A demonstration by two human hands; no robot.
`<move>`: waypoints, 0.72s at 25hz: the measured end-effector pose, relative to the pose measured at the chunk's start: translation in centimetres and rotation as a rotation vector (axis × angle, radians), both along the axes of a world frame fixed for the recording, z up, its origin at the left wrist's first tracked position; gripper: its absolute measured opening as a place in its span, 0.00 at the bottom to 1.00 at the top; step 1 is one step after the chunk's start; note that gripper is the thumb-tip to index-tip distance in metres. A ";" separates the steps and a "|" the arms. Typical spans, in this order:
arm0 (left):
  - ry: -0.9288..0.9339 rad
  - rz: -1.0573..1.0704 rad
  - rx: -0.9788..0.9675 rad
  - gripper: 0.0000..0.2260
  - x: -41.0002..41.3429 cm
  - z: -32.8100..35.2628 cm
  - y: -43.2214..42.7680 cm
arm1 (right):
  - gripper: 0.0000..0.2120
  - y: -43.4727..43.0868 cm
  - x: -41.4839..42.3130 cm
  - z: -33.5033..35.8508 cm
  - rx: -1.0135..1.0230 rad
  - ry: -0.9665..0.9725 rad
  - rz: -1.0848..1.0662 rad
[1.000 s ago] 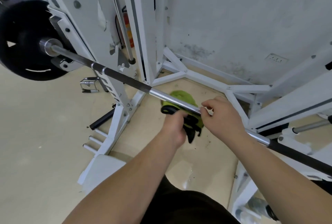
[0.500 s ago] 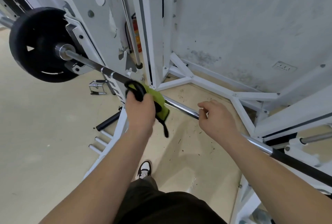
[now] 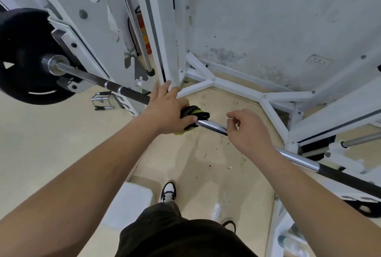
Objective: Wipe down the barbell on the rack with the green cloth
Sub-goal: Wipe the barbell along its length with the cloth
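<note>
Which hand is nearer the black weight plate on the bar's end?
Left. The left hand presses the green cloth on the bar, partway toward the weight plate. The right hand is over the bar on the cloth's far side, further from the plate.

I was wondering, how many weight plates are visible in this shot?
2. One black weight plate sits on the left end of the barbell; another is partly cut off at the lower right edge. More may lie out of frame.
</note>
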State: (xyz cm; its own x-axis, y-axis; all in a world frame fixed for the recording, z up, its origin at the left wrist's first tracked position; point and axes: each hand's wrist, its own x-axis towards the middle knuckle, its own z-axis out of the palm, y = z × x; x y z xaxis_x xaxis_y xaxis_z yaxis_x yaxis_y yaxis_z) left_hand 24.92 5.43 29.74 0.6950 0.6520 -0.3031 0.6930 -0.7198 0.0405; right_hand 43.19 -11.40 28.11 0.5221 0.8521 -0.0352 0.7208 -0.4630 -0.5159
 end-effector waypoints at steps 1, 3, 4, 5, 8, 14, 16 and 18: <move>-0.065 -0.017 -0.016 0.29 0.0 -0.8 0.0 | 0.13 -0.1 0.1 0.0 0.001 -0.006 -0.012; -0.189 -0.007 -0.011 0.24 0.2 -2.6 -0.9 | 0.11 -0.7 0.5 0.0 0.013 -0.017 -0.039; -0.216 -0.003 0.033 0.23 0.3 -3.3 -1.4 | 0.11 -1.2 0.8 0.1 0.018 -0.026 -0.050; -0.219 0.001 0.072 0.23 0.5 -3.8 -1.8 | 0.10 -1.8 1.1 0.0 0.014 -0.034 -0.061; -0.268 0.000 0.122 0.22 2.0 -4.1 -3.7 | 0.11 -4.1 2.2 0.1 -0.014 -0.048 -0.088; -0.281 -0.094 0.020 0.20 10.6 -4.4 -14.5 | 0.14 -9.8 6.1 1.0 -0.062 -0.110 -0.134; -0.203 -0.107 -0.017 0.21 13.3 -3.7 -16.7 | 0.15 -12.2 7.8 1.2 -0.088 -0.120 -0.148; -0.159 -0.112 -0.014 0.21 15.2 -3.4 -18.6 | 0.18 -14.9 9.6 1.3 -0.134 -0.130 -0.167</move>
State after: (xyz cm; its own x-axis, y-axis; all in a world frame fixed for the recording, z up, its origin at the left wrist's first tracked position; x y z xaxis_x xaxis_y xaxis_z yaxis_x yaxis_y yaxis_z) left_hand 40.12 -13.22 26.39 0.8029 0.5643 -0.1919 0.5925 -0.7908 0.1535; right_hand 52.78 -26.31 29.43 0.6629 0.7458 -0.0654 0.6849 -0.6394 -0.3493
